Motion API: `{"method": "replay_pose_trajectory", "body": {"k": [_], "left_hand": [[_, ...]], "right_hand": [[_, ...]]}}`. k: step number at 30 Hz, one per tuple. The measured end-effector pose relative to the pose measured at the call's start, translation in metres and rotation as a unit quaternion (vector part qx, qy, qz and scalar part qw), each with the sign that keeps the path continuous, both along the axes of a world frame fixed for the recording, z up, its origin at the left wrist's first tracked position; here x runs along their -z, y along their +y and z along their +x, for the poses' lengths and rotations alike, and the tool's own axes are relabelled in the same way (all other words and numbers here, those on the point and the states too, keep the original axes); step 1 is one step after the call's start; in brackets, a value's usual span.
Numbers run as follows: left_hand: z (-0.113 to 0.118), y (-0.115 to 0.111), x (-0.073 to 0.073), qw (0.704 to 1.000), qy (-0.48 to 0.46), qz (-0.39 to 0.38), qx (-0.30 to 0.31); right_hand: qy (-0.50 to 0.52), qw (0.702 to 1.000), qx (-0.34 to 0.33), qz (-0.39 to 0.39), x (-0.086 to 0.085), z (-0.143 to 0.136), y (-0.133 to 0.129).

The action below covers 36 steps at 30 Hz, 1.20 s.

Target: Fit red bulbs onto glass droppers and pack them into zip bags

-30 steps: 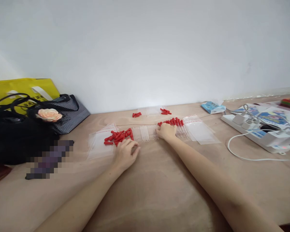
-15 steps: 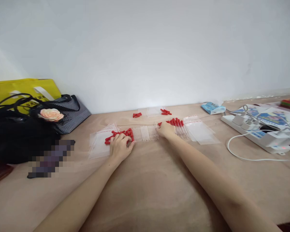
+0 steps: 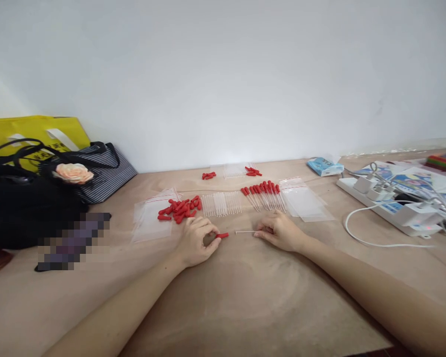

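Note:
Between thumb and fingers, my left hand (image 3: 199, 241) pinches a red rubber bulb (image 3: 223, 235) that points right. My right hand (image 3: 278, 231) is closed on one end of a thin clear tube (image 3: 243, 232), whose other end points left at the bulb; a small gap separates them. Beyond my left hand lies a pile of red bulbs (image 3: 180, 210) partly over clear plastic bags (image 3: 152, 225). A row of clear tubes (image 3: 222, 204) lies in the middle. To its right are several tubes with red bulbs on them (image 3: 265, 191).
More plastic bags (image 3: 306, 201) lie right of the bulbed tubes. Farther back are small groups of red bulbs (image 3: 208, 176) near the wall. A blue tissue pack (image 3: 325, 166) and power strip (image 3: 386, 207) with cables sit right; bags (image 3: 111, 173) stand left.
Both hands have come back toward me from the pile and the tubes. My left hand now holds a red bulb, and my right hand a clear tube.

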<state>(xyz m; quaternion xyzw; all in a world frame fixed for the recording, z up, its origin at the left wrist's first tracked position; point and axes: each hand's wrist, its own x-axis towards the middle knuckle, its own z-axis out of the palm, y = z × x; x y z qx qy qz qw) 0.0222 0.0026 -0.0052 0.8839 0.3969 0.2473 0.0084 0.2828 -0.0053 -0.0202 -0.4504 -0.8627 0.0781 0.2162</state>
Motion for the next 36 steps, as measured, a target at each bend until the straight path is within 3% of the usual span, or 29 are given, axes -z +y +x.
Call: {"method": "replay_pose_trajectory", "body": {"k": [7, 13, 19, 27, 36], "left_hand": [[0.000, 0.001, 0.004, 0.994, -0.055, -0.080, 0.046], [0.007, 0.001, 0.007, 0.992, -0.057, -0.090, 0.072], [0.009, -0.001, 0.003, 0.993, -0.058, -0.097, 0.043], [0.011, 0.003, 0.004, 0.994, -0.036, -0.094, 0.037], [0.016, 0.003, 0.005, 0.985, -0.107, -0.128, 0.037]], "right_hand": [[0.064, 0.998, 0.015, 0.003, 0.000, -0.009, 0.002], [0.087, 0.994, 0.045, -0.046, 0.007, -0.016, 0.006], [0.065, 0.995, 0.064, -0.028, 0.010, -0.020, 0.003], [0.171, 0.985, 0.018, -0.027, 0.008, -0.027, -0.003], [0.141, 0.990, -0.011, 0.000, 0.007, -0.037, -0.008]]}}
